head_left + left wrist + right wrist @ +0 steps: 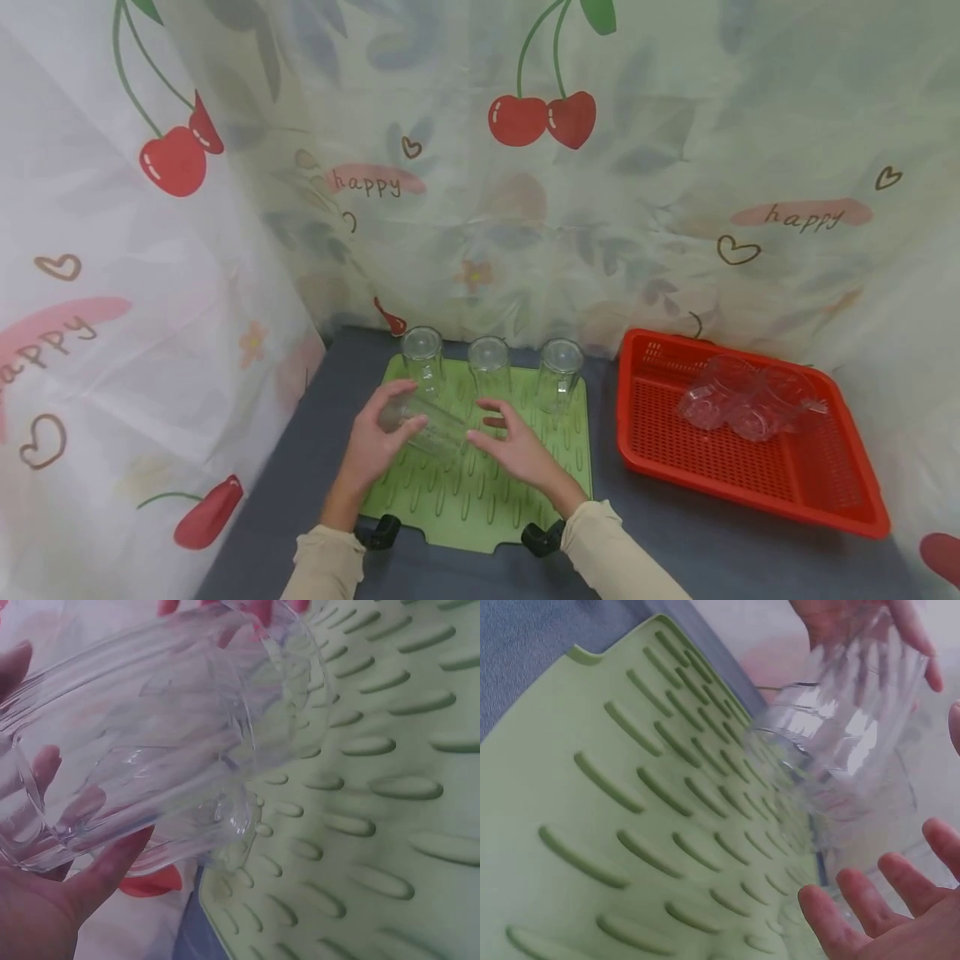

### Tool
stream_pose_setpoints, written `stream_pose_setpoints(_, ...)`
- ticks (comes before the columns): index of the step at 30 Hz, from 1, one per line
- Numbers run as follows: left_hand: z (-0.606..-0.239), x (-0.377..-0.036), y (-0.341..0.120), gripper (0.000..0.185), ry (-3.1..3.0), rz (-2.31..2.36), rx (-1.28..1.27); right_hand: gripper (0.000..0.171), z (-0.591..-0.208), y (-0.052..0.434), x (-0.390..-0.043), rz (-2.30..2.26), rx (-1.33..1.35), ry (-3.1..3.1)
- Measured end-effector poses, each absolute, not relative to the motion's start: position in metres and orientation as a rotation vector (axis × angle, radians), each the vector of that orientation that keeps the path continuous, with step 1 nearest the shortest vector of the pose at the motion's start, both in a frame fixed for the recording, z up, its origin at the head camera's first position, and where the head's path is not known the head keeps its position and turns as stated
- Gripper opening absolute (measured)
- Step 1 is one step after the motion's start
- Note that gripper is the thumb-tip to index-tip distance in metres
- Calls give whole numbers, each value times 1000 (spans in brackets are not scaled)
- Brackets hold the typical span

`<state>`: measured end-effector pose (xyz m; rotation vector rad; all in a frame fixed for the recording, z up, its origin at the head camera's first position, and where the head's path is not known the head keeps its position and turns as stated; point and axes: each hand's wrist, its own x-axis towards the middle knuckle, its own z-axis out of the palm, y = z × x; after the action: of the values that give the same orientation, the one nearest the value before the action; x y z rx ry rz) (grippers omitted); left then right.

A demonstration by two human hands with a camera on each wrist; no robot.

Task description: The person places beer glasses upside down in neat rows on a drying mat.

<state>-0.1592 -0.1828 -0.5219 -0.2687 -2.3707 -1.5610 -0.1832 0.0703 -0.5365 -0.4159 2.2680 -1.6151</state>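
Head view: left hand [375, 446] grips a clear ribbed glass tumbler [423, 425] lying tilted above the green ridged drying mat [480, 500], long axis left-to-right, mouth rightward. Right hand [517, 450] is released, fingers spread beside the mouth. Three upturned glasses [489, 367] line the far edge; near mat stays free.

Left wrist view: fingers [97, 874] wrap the tumbler [150, 742].

Right wrist view: fingertips [870, 900] clear of the tumbler [840, 757].

Dark grey table [675, 542], green ridged drying mat [480, 500] lying on it, red perforated tray [750, 479] just right of the mat

Backdrop: a pale translucent curtain [525, 208] printed with red cherries, hearts, leaves and the word "happy" encloses the workspace at the back and on both sides. Below it lies a dark grey tabletop [675, 542], evenly and softly lit.
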Motion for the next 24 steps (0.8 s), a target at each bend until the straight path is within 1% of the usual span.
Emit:
stream_pose_setpoints(3,-520,-161,-183,57,-2388,-1501,-316,68,-531,75,-184,-1619,-438,2296)
stream_pose_setpoints(8,-517,-161,-183,56,-2441,-1419,-332,69,-522,81,-183,-1582,-432,2382)
stream_pose_setpoints(14,-516,-164,-184,56,-2503,-1287,-364,77,-514,90,-182,-1604,-427,2451)
stream_pose_setpoints(24,-516,-166,-185,52,-2590,-1110,-402,76,-503,103,-183,-1558,-422,2526)
